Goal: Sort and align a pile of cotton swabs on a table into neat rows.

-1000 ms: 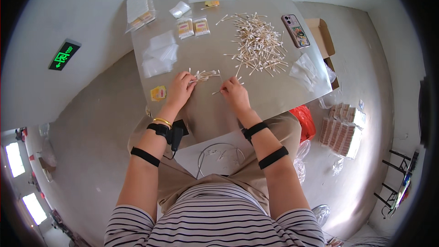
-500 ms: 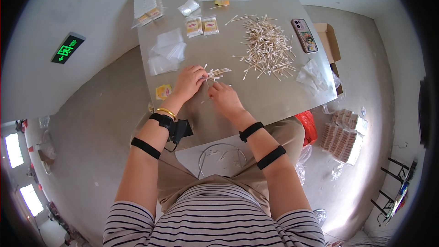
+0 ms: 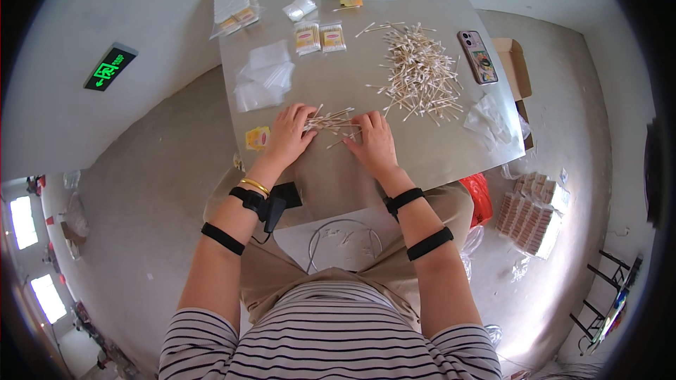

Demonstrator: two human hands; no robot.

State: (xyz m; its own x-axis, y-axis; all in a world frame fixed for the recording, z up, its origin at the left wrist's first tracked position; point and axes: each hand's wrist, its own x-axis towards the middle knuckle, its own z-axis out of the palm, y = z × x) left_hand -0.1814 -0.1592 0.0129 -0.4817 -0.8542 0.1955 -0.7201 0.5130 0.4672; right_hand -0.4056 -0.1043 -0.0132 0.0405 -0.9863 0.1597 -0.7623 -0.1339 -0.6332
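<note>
- Presently, a small, loose bundle of white-tipped cotton swabs with pale sticks (image 3: 331,121) lies on the grey, smooth-topped bench (image 3: 451,144), between the person's two hands, its sticks lying mostly sideways with a few crossing.
- The left hand (image 3: 290,132) curves about the bundle's left end, thumb apart from the fingers; whether it pinches any swabs, I cannot tell.
- The right hand (image 3: 375,139) is parted at the bundle's right end, its thumb spread away from the fingertips, which are close to the swab tips.
- A single loose swab (image 3: 336,144) lies just below the bundle, near the right thumb.
- Beside the left hand, toward the bench's left edge, are small yellow printed cards (image 3: 258,138); beyond them lie overlapping translucent plastic bags (image 3: 264,77).
- Farther up stand out two flat clear packs of swabs with yellow labels (image 3: 308,38), side by side.
- A large, tangled heap of the same swabs (image 3: 422,74) spreads beyond the right hand, with a phone in a patterned case (image 3: 478,58) to its right.
</note>
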